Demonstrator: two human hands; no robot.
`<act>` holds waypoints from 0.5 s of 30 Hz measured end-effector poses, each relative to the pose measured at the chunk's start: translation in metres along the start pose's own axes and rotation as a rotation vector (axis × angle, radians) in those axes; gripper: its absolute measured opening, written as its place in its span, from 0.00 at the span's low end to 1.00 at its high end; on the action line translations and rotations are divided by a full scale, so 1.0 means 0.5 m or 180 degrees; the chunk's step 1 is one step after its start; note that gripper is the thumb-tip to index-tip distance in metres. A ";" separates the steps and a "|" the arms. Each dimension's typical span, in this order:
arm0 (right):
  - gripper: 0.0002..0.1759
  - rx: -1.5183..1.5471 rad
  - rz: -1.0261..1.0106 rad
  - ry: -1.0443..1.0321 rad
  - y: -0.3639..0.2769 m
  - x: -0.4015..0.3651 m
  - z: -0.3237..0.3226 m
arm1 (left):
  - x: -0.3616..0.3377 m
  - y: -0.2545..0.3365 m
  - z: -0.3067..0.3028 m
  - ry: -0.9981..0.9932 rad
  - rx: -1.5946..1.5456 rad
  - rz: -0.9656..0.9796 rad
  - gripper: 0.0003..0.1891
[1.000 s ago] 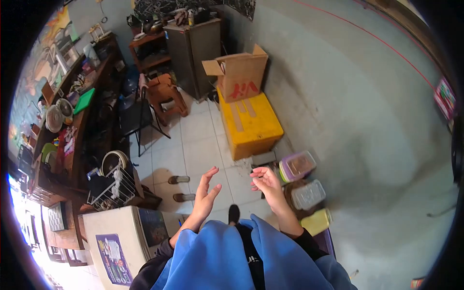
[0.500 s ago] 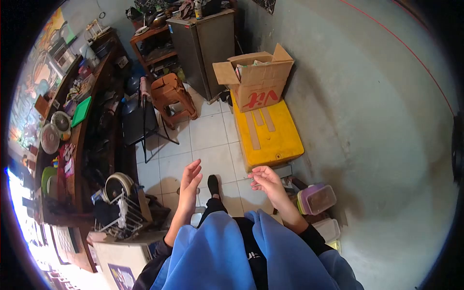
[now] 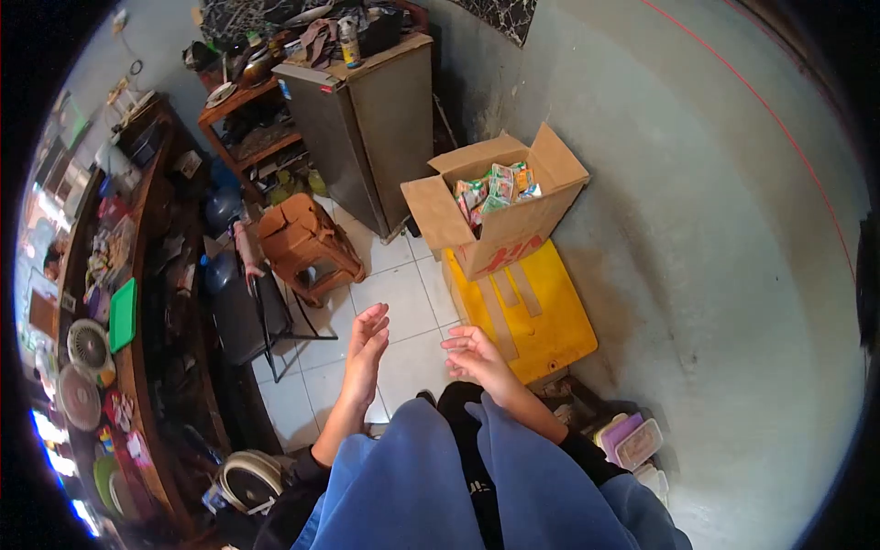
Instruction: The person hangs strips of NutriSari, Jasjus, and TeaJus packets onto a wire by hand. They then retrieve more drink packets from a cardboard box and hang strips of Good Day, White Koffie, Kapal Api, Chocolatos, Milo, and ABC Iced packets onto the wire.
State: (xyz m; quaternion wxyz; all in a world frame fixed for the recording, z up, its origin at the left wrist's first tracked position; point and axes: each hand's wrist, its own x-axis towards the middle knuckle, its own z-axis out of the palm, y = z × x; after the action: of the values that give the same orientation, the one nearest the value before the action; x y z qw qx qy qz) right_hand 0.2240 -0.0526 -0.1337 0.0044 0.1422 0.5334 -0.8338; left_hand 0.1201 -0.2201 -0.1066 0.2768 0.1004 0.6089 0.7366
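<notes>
My left hand [image 3: 367, 353] is held out over the tiled floor, its fingers apart and nothing in it. To its right, my right hand [image 3: 478, 359] also hangs empty with fingers spread and slightly curled, just left of the yellow box [image 3: 559, 321]. On that yellow box stands an open cardboard carton [image 3: 541, 220] with its flaps up. Colourful packets [image 3: 500, 188] show inside the carton. Neither hand touches the carton or the yellow box.
A brown plastic stool [image 3: 298, 240] and a black folding chair [image 3: 247, 316] stand on the left. Behind is a grey fridge [image 3: 385, 119]. A cluttered wooden shelf [image 3: 137, 302] runs along the left. Plastic containers [image 3: 639, 446] lie at lower right, by the wall.
The view has moved forward, so the carton and yellow box look nearer and the packets show more clearly. My right hand has shifted slightly left in view; both hands remain open.
</notes>
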 end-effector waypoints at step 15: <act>0.18 0.0140 -0.0668 0.1490 -0.093 0.498 -0.197 | 0.560 0.010 0.114 -0.1021 0.0368 -0.0142 0.21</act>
State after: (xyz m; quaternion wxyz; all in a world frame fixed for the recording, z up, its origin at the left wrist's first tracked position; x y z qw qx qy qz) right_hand 0.0008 0.0911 -0.1912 -0.2088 0.2754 0.5135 -0.7854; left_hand -0.0852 -0.0241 -0.1412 0.3805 0.2189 0.6003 0.6685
